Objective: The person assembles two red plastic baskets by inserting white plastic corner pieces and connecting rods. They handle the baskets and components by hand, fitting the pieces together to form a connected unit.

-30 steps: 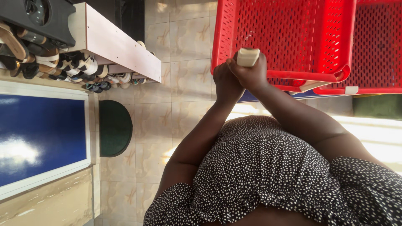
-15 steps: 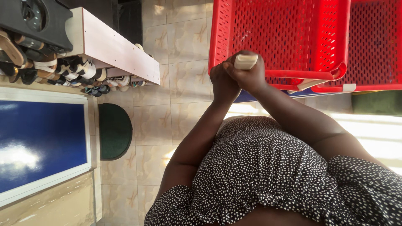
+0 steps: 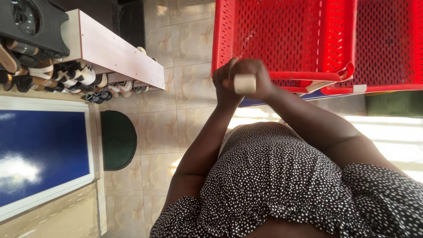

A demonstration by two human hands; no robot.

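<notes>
1. The right hand point(image 3: 254, 79) is curled tight round a small cream block point(image 3: 245, 83); the fingers wrap its far part, so only one flat, blunt end shows.

2. The left hand point(image 3: 224, 83) is pressed up against the right hand from the side; its fingers look folded in, but what they grip, if anything, cannot be told, since the right hand hides it.

3. The two hands are together, touching, held out in front of the person's chest; this looks like a way to keep the block steady with both hands at once.

4. The block sits in the air just in front of the low rim of the red basket point(image 3: 282, 39); it does not lie in the basket, and it does not touch the tiled floor point(image 3: 194, 88).

5. The block's bare end points back toward the person and the camera; its long side seems to run away from the person, toward the basket, but most of it is hidden in the fist, so that is a guess.

6. A second red basket point(image 3: 387, 44) stands just beside the first; a shelf of shoes point(image 3: 83, 75) and a dark green mat point(image 3: 116, 139) are well apart, off to the left.
</notes>
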